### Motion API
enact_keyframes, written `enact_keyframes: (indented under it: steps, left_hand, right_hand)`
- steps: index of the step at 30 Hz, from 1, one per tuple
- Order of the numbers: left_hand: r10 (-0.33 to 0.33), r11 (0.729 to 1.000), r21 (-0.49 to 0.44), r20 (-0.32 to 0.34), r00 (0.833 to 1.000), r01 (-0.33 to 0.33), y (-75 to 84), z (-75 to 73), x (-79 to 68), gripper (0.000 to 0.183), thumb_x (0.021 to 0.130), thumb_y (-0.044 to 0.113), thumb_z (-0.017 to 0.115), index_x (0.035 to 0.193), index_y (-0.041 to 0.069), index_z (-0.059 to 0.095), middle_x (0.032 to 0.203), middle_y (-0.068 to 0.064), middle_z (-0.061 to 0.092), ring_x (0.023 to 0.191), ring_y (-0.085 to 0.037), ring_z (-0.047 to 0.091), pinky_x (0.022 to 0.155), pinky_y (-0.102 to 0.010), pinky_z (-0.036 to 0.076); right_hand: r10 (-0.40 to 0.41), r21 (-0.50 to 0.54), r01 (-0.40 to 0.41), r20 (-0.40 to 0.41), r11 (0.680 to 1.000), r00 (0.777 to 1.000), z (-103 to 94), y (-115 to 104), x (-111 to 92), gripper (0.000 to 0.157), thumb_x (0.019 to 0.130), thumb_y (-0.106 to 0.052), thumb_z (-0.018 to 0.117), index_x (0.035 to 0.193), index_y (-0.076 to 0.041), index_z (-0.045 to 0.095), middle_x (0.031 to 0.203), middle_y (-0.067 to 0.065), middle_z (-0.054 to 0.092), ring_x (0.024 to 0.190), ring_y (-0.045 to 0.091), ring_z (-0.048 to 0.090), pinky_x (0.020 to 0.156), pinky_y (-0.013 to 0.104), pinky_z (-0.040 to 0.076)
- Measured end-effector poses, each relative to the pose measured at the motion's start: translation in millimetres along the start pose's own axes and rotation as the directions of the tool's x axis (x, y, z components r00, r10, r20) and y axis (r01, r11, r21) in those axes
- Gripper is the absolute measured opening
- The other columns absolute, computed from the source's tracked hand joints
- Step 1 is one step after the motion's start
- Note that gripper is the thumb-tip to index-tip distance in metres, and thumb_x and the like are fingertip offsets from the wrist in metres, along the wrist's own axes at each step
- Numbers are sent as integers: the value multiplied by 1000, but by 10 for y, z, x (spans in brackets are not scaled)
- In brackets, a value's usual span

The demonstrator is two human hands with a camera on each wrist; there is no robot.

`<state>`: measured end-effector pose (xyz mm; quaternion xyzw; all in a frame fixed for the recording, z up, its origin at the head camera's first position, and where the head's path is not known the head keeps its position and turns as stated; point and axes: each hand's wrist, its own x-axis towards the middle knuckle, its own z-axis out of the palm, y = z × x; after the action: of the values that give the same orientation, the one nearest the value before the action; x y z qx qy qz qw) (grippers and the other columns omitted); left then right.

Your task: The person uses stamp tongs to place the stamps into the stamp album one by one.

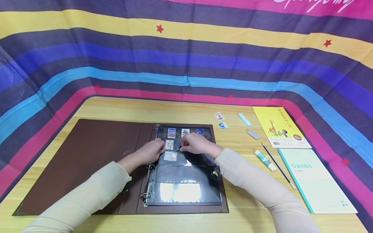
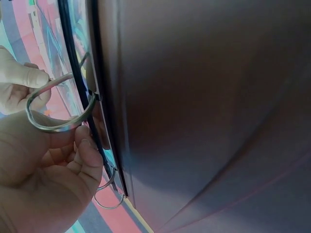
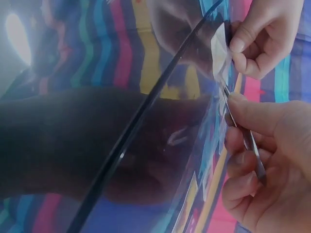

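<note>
A brown ring-binder stamp album [image 1: 96, 161] lies open, black pocket pages [image 1: 186, 174] on its right side. Stamps sit in the top row, and a tree stamp [image 1: 169, 144] is in the row below. Under it a whitish square [image 1: 170, 156] shows. My right hand [image 1: 198, 144] grips metal tweezers [image 3: 250, 145], their tips at a pale stamp-like piece [image 3: 219, 53] by the page surface. My left hand [image 1: 150, 151], fingers curled, pinches the page's ring-side edge beside the tree stamp. A metal ring [image 2: 58, 127] crosses in front of that hand in the left wrist view.
Two loose stamps [image 1: 219, 116] lie beyond the album's right corner. Near them are a pale blue strip [image 1: 244, 119] and an eraser [image 1: 253, 134]. Farther right lie a glue stick [image 1: 265, 160], a pencil [image 1: 278, 165], a yellow booklet [image 1: 279, 126] and a Gambit notebook [image 1: 317, 184].
</note>
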<state>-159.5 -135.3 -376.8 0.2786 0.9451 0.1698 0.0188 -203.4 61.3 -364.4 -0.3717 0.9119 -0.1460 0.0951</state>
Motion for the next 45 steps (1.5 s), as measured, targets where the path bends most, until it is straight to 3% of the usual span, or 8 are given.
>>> enact_keyframes:
  steps: [10, 14, 20, 25, 32, 37, 42, 45]
  left_hand:
    - [-13, 1000, -16, -2, 1000, 13, -7, 2, 5, 17, 77, -2, 48, 65, 9, 44, 65, 1, 35, 58, -13, 35, 52, -24, 31]
    - [-21, 999, -27, 9, 1000, 21, -12, 1, 10, 16, 78, -1, 48, 65, 9, 45, 65, 1, 36, 58, -13, 35, 52, -24, 31]
    - [-26, 999, -23, 15, 1000, 26, -27, 11, 13, 16, 79, 2, 49, 66, 10, 47, 65, 1, 36, 58, -13, 35, 52, -24, 31]
    - [-28, 1000, -1, 19, 999, 28, -29, 8, 6, 15, 80, 3, 49, 66, 10, 47, 66, 1, 36, 58, -13, 35, 51, -24, 31]
    - [-34, 999, 0, 33, 999, 34, -34, 8, 13, 14, 80, 4, 49, 68, 10, 47, 67, 1, 36, 58, -13, 37, 51, -23, 32]
    - [-29, 999, -13, 31, 999, 30, -35, 5, 7, 13, 80, 3, 50, 69, 10, 47, 67, 1, 36, 58, -13, 37, 51, -24, 32]
    - [-14, 1000, -16, 27, 1000, 14, -43, 13, 9, 14, 80, 4, 50, 68, 10, 47, 67, 2, 36, 59, -12, 36, 52, -24, 32]
    - [-7, 1000, -15, 23, 1000, 7, -51, 18, 9, 14, 80, 4, 50, 68, 10, 47, 66, 2, 36, 59, -12, 36, 52, -24, 32]
  right_hand:
    - [-106, 10, 106, -18, 994, 994, 16, 36, 19, 15, 75, -24, 60, 65, -17, 51, 57, -8, 45, 53, 7, 41, 49, 21, 33]
    - [-93, -23, 92, -46, 995, 995, 7, 54, 11, 13, 75, -25, 60, 67, -19, 52, 60, -10, 46, 54, 5, 42, 50, 21, 35]
    - [10, -16, -11, -98, 1000, 995, -133, 201, -58, 10, 74, -23, 62, 69, -18, 54, 62, -11, 50, 56, 7, 45, 53, 24, 37]
    - [119, 47, -112, -171, 993, 978, -371, 560, -171, 11, 72, -19, 63, 73, -11, 56, 67, -4, 54, 60, 11, 49, 59, 27, 39]
    - [409, 56, -407, -228, 912, 884, -676, 1202, -459, 15, 75, -20, 59, 75, -6, 55, 72, 5, 54, 65, 20, 48, 60, 33, 38]
    - [523, 40, -527, -205, 849, 827, -683, 1505, -632, 15, 72, -19, 61, 71, -6, 54, 69, 5, 52, 64, 21, 46, 56, 32, 35]
    - [530, 29, -536, -195, 844, 825, -635, 1585, -697, 16, 70, -19, 63, 68, -7, 54, 66, 4, 50, 61, 20, 44, 54, 31, 34]
    - [507, 16, -512, -171, 859, 845, -629, 1552, -717, 16, 69, -19, 64, 67, -7, 54, 62, 3, 49, 59, 19, 43, 53, 31, 33]
